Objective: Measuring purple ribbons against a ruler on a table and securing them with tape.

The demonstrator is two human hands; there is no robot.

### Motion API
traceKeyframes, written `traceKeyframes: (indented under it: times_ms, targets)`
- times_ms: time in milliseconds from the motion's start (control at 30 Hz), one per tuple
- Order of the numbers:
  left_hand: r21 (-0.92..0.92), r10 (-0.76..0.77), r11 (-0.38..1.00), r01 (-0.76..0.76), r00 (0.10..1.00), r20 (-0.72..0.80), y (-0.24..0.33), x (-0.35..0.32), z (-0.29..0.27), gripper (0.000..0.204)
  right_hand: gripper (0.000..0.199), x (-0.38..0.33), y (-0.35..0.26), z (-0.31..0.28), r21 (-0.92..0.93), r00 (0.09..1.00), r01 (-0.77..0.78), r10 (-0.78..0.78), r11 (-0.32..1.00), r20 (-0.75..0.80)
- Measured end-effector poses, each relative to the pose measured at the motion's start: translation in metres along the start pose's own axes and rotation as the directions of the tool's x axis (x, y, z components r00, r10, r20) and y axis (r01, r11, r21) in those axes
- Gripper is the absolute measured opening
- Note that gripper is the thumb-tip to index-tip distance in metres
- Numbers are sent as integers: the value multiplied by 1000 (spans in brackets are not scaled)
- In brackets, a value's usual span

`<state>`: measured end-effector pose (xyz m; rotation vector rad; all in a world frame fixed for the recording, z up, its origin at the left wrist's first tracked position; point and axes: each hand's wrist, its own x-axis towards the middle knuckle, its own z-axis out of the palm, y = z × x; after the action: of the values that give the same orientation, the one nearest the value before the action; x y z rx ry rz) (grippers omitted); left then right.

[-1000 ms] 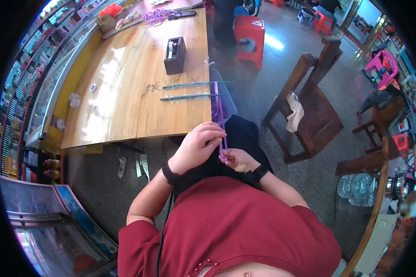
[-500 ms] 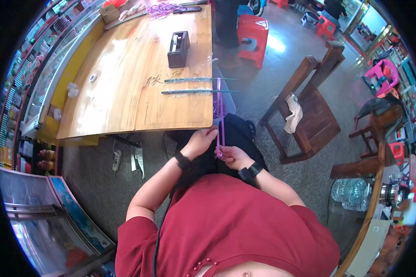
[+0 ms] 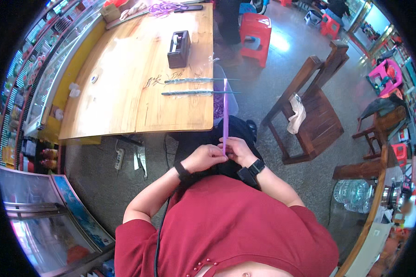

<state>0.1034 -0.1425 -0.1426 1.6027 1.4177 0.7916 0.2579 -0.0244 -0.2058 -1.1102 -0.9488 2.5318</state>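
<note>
A purple ribbon (image 3: 225,111) stretches straight from two thin dark rods toward my body. The far rod (image 3: 185,81) and the near rod (image 3: 185,93) lie side by side, fixed with clear tape to the wooden table and jutting past its right edge. My left hand (image 3: 204,158) is closed, thumb and fingertips pinching the ribbon near its lower end. Just right of it and slightly farther away, my right hand (image 3: 239,151) is closed round the same ribbon, with its fingertips against the strip. Both hands are over my lap, below the table's near right corner.
On the wooden table (image 3: 125,111) stand a black tape dispenser (image 3: 178,50) and, farther back, a heap of purple ribbon (image 3: 165,8). A clear bin (image 3: 231,105) sits beside the table edge. To the right is a wooden chair (image 3: 316,115) with a pale cloth; a red stool (image 3: 255,37) stands beyond.
My left hand has moved from the table corner toward my body, down to the ribbon's lower end. My right hand has risen slightly along the ribbon, which has shifted a little right.
</note>
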Motion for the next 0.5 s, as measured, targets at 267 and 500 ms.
traceKeyframes:
  times_ms: [267,500]
  targets:
    - [-166,58,984,-63,998,-35,11,-5,-10,15,20,-14,7,6,-402,995,72,-36,913,95]
    - [-192,29,981,-29,1000,-1,10,-14,-24,18,20,-26,6,19,-405,996,-46,74,913,54]
